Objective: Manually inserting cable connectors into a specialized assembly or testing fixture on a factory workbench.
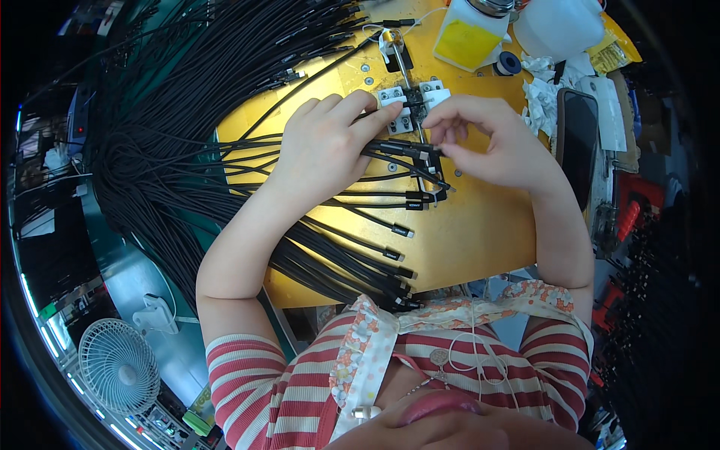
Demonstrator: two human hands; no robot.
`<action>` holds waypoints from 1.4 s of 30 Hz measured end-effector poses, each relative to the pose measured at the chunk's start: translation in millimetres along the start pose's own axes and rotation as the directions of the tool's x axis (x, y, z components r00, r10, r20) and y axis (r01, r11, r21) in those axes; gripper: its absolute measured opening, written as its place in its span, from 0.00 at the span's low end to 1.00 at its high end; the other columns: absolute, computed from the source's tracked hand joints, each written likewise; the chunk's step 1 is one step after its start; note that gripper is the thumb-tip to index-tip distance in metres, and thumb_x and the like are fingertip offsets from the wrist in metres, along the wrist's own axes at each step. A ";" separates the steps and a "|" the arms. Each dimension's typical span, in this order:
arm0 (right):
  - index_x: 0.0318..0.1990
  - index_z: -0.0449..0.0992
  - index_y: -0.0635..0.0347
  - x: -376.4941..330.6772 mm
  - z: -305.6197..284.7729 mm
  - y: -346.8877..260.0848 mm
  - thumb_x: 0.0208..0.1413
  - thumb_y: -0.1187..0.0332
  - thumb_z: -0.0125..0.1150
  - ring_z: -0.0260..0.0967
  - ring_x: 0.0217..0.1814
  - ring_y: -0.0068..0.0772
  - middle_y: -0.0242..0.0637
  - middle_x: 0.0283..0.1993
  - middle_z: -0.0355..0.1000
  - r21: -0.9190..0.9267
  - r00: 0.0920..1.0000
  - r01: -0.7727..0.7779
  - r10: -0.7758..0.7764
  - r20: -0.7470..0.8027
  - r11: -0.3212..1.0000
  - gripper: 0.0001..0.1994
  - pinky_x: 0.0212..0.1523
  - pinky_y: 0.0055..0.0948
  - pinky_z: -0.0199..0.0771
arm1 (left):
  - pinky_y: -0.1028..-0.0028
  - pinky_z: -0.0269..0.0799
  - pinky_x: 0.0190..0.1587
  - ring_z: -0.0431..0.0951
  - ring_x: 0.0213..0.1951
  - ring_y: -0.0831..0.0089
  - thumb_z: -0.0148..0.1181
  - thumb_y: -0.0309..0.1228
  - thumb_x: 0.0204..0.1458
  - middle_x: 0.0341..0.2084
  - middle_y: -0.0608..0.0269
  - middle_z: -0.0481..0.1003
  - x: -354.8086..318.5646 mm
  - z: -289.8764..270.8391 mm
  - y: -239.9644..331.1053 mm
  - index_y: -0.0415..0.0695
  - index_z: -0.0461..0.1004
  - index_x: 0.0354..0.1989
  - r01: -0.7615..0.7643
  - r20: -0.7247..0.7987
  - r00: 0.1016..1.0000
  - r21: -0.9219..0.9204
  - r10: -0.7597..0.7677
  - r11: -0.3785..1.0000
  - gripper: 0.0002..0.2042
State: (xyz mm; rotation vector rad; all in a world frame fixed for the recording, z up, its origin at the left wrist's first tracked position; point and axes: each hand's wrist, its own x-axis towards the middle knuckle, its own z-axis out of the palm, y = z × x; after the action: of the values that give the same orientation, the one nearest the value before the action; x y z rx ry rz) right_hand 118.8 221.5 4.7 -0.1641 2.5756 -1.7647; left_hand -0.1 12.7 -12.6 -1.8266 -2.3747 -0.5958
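My left hand (pixel 324 142) rests over a fan of black cables (pixel 352 225), its fingertips reaching a small white clamp fixture (pixel 412 101) bolted to the yellow board (pixel 480 225). My right hand (pixel 487 139) pinches the black plug end of one cable (pixel 424 152) just below that fixture. More cable ends with black plugs lie spread across the board beneath both hands. A thick bundle of the same black cables (pixel 150 135) trails off to the left.
A yellow-and-white plastic bottle (pixel 469 34) and a white container (pixel 559 26) stand at the board's far edge, with crumpled tissue (pixel 544 94) and a dark phone (pixel 577 139) to the right. A small white fan (pixel 120 364) sits at lower left.
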 end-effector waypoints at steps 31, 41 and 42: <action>0.32 0.78 0.65 4.6 6.1 5.0 0.47 0.79 0.64 0.73 0.32 0.31 0.37 0.30 0.75 -0.101 0.933 0.301 -0.314 -0.173 0.948 0.04 0.34 0.24 0.71 | 0.73 0.70 0.24 0.73 0.24 0.69 0.64 0.23 0.34 0.26 0.65 0.71 -1.6 -10.1 5.1 0.43 0.76 0.41 -0.114 -0.135 0.987 -0.178 0.090 0.978 0.20; 0.30 0.76 0.65 15.0 10.9 23.5 0.50 0.76 0.61 0.71 0.34 0.37 0.37 0.30 0.70 -0.415 0.921 0.126 -0.261 -0.288 0.901 0.02 0.36 0.30 0.71 | 0.74 0.71 0.30 0.73 0.30 0.72 0.59 0.23 0.40 0.33 0.68 0.71 1.3 8.8 -7.0 0.48 0.77 0.46 -0.087 -0.110 0.990 0.018 0.089 0.996 0.20; 0.31 0.77 0.65 15.1 10.8 23.6 0.49 0.76 0.61 0.70 0.35 0.37 0.37 0.31 0.69 -0.444 0.926 0.119 -0.261 -0.273 0.888 0.02 0.37 0.30 0.71 | 0.74 0.71 0.30 0.73 0.29 0.72 0.60 0.23 0.40 0.33 0.68 0.71 1.1 9.5 -7.7 0.48 0.77 0.46 -0.091 -0.109 0.990 0.021 0.093 0.996 0.20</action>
State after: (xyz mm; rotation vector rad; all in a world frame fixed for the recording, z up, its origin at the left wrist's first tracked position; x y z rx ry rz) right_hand 102.7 218.5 -20.5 -0.1463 3.2671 -1.3450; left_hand -6.1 15.5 -22.9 -1.8356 -2.2062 -0.6477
